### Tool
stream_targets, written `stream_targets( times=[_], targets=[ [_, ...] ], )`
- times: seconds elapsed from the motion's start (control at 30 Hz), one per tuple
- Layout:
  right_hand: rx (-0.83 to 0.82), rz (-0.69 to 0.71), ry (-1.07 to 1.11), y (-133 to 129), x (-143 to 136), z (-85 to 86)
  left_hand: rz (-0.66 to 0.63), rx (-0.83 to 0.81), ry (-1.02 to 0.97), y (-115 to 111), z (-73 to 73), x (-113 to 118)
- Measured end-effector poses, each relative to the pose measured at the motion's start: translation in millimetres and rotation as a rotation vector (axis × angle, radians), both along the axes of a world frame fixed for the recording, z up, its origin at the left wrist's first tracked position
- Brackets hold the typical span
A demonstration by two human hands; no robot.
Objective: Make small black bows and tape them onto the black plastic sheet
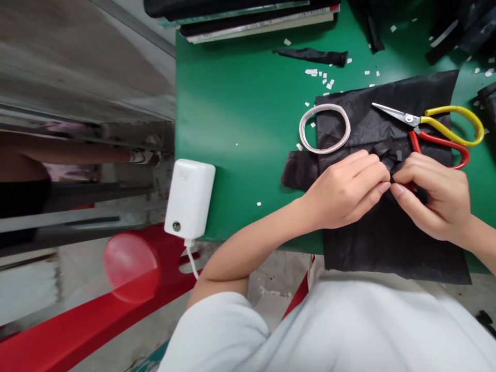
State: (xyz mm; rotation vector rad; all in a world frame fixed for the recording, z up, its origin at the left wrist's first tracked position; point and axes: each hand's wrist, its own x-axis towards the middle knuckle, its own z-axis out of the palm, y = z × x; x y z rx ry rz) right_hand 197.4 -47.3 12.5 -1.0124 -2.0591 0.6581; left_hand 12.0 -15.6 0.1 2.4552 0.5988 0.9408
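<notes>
My left hand [351,188] and my right hand [434,194] meet fingertip to fingertip, each closed in a pinch on a small bit of black material. Just beyond the fingers a bunched black strip [387,150] sticks up; how it joins the rest is hidden. Under both hands lies a large, thin black sheet [395,248], its lower edge hanging past the table's front. A white ring-shaped roll of tape [303,130] rests partly on the sheet, beyond my left hand. Scissors [411,120] with one yellow and one red handle lie spread beyond my right hand.
A white power bank [189,199] with a cable stands at the left edge of the green table [240,119]. Books [259,25] are stacked at the back. White paper scraps [311,72] and a folded black strip [313,56] lie about. A red chair [89,320] is at lower left.
</notes>
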Motion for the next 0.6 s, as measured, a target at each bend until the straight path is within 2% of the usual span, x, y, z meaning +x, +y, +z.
stream_targets(
  times=[0.2,0.6],
  targets=[
    [0.018,0.028,0.017,1.6,0.2,-0.7,-0.017,-0.109,-0.022,-0.6,2.6,-0.1],
    [0.000,0.033,0.025,1.7,0.8,-0.2,-0.036,-0.152,-0.017,-0.8,5.0,-1.1]
  ],
)
